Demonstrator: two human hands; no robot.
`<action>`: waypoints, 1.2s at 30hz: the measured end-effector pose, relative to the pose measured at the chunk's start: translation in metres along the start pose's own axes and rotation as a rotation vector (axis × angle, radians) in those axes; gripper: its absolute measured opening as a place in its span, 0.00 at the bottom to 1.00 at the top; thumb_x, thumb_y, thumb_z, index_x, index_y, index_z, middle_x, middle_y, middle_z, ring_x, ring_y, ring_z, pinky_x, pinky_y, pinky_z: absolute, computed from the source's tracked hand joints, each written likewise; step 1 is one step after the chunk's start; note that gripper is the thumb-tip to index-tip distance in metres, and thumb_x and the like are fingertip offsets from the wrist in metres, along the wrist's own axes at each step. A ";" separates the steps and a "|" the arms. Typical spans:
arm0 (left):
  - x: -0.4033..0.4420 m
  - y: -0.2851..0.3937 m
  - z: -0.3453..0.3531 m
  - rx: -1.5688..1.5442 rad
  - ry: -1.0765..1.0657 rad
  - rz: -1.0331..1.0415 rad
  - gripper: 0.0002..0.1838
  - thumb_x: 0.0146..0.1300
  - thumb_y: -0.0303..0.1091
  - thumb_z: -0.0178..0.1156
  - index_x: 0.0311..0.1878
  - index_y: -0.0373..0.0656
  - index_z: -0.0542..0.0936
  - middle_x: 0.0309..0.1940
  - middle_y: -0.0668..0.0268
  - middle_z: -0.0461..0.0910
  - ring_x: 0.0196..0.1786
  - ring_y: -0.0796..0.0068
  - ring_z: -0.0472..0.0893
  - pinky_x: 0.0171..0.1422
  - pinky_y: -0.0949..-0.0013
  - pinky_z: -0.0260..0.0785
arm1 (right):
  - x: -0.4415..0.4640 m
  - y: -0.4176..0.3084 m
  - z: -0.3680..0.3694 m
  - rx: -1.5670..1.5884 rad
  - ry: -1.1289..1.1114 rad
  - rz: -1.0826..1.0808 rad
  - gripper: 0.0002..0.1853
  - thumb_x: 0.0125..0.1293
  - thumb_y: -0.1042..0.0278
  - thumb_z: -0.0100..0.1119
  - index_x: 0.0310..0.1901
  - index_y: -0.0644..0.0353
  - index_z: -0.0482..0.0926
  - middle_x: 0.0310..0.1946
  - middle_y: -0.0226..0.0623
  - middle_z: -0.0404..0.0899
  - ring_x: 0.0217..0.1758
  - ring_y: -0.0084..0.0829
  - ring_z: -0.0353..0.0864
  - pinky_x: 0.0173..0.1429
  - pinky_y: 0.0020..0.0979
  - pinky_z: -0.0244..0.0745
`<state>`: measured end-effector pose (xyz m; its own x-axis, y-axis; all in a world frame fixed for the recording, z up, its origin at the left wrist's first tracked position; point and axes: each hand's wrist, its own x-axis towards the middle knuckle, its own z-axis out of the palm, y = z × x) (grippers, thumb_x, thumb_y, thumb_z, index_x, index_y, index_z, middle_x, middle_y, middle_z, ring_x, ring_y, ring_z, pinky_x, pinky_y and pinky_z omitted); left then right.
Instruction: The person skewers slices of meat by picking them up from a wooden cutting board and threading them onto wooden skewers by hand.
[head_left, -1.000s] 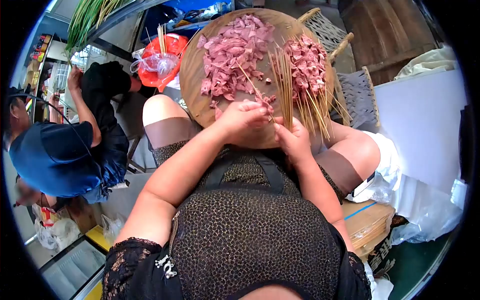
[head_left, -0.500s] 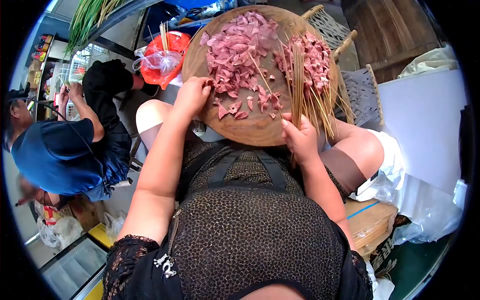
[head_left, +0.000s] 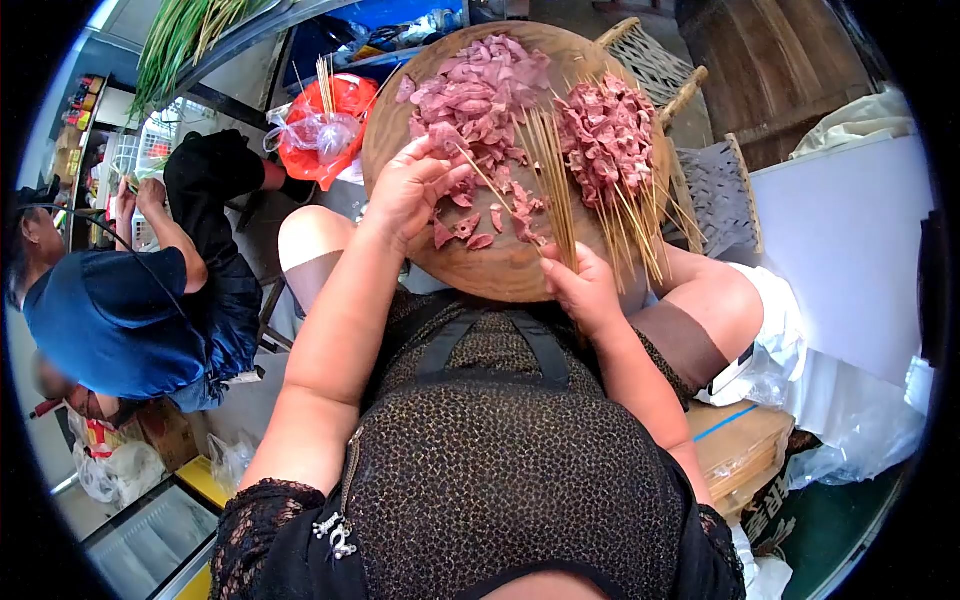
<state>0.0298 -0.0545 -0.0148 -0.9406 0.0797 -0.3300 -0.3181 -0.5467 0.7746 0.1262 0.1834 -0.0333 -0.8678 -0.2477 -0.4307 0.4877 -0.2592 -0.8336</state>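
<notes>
A round wooden board (head_left: pixel 500 275) lies before my knees. My left hand (head_left: pixel 408 190), at the board's left side, pinches a piece of meat (head_left: pixel 447 140) close to the tip of a thin skewer (head_left: pixel 483 178). My right hand (head_left: pixel 582 290), by the near edge, grips a bundle of bare skewers (head_left: pixel 552 185) and the base of that single slanting skewer. Sliced meat (head_left: pixel 470 90) is heaped at the back left, with several loose pieces nearer me. Meat threaded on skewers (head_left: pixel 610 135) is piled at the right, sticks pointing toward me.
A red plastic bag (head_left: pixel 325 150) with skewers stands left of the board. A person in a blue top (head_left: pixel 120 310) sits at the far left. Woven chairs (head_left: pixel 715 195) stand at the right, near a white surface (head_left: pixel 830 260). Cardboard (head_left: pixel 740 450) lies at the lower right.
My left hand first went from the skewer to the board's left edge, then came back rightward with a piece of meat. My right hand and its skewers shifted slightly left.
</notes>
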 end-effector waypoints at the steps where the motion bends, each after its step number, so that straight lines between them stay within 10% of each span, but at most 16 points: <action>1: 0.001 -0.001 0.003 0.013 -0.008 -0.004 0.13 0.57 0.19 0.49 0.47 0.35 0.70 0.44 0.58 0.75 0.49 0.61 0.77 0.53 0.65 0.74 | 0.001 0.003 -0.001 -0.018 0.012 0.008 0.08 0.60 0.72 0.57 0.41 0.61 0.74 0.23 0.23 0.71 0.22 0.15 0.68 0.28 0.17 0.64; 9: 0.011 -0.009 0.002 -0.019 0.039 0.011 0.11 0.64 0.35 0.52 0.43 0.37 0.73 0.42 0.58 0.76 0.48 0.63 0.77 0.53 0.63 0.72 | 0.000 -0.003 0.000 -0.095 0.051 0.055 0.08 0.59 0.72 0.57 0.41 0.62 0.74 0.22 0.24 0.71 0.22 0.16 0.69 0.27 0.18 0.64; 36: 0.008 0.003 0.018 0.252 0.014 -0.119 0.12 0.63 0.34 0.53 0.48 0.42 0.72 0.39 0.57 0.80 0.35 0.70 0.81 0.40 0.70 0.76 | 0.002 0.007 -0.012 -0.096 0.050 -0.053 0.09 0.60 0.72 0.57 0.41 0.62 0.75 0.22 0.23 0.70 0.23 0.15 0.68 0.28 0.18 0.64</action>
<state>0.0193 -0.0407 -0.0057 -0.8939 0.1184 -0.4324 -0.4470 -0.3092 0.8394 0.1269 0.1919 -0.0443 -0.8970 -0.1889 -0.3997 0.4317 -0.1793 -0.8840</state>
